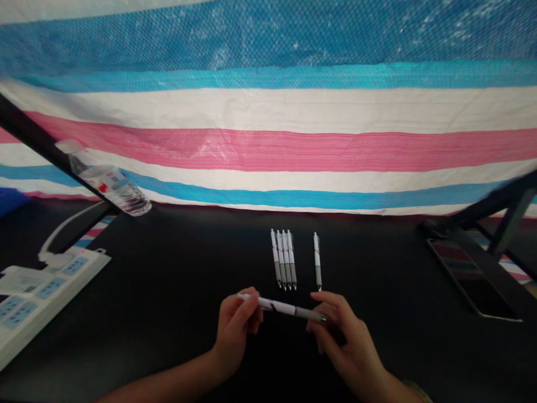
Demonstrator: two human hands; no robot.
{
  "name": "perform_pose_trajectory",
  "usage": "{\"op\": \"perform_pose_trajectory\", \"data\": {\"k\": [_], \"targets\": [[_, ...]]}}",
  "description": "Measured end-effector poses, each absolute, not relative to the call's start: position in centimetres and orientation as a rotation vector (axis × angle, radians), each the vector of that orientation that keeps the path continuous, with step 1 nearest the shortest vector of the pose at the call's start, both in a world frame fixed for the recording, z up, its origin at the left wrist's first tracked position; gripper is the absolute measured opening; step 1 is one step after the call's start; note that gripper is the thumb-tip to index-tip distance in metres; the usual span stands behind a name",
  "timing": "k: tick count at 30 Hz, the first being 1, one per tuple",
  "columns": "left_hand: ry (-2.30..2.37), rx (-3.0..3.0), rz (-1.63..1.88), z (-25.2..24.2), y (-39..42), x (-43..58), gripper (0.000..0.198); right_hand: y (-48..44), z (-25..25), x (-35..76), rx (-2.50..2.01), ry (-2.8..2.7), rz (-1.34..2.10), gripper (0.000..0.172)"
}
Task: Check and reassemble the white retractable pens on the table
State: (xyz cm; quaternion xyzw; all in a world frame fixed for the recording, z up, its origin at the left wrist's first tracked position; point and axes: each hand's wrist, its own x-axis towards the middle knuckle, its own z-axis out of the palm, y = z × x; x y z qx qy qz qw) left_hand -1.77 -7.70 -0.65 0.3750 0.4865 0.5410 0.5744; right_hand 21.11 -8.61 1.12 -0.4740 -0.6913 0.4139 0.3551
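Note:
A white and grey click pen [282,307] is held nearly level above the black table, its metal tip pointing right. My left hand [235,326] pinches its white clip end between thumb and fingers. Around the grey tip end, my right hand [346,341] has its fingers curved and apart; whether they touch the pen I cannot tell. Beyond the hands, several matching pens [284,260] lie side by side with tips toward me. A single pen [317,260] lies to their right, apart from the row.
The black table [168,291] ends at a striped plastic sheet [293,148]. On the left are a white power strip [50,296] with a plug in it and a water bottle [115,184]. At the right lies a phone [472,280] beside a black support [482,207].

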Motion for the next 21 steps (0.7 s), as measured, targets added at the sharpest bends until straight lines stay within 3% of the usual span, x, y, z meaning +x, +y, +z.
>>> {"op": "perform_pose_trajectory", "data": {"k": [2, 5, 12, 21], "targets": [[1.153, 0.853, 1.261, -0.7, -7.7, -1.8, 0.047, -8.6, 1.3, 21.1, -1.22, -1.826, 1.044, 0.025], [1.163, 0.82, 1.254, -0.7, -7.6, -1.8, 0.045, -8.5, 1.8, 21.1, -1.182, -1.912, 1.094, 0.038], [1.042, 1.022, 1.283, -0.6, -7.7, -2.2, 0.051, -8.3, 2.1, 20.9, -1.276, -1.624, 1.614, 0.061], [1.003, 1.196, 1.23, 0.8, -6.3, -2.1, 0.05, -7.5, 0.9, 20.6, -1.251, -1.338, 1.885, 0.067]]}}
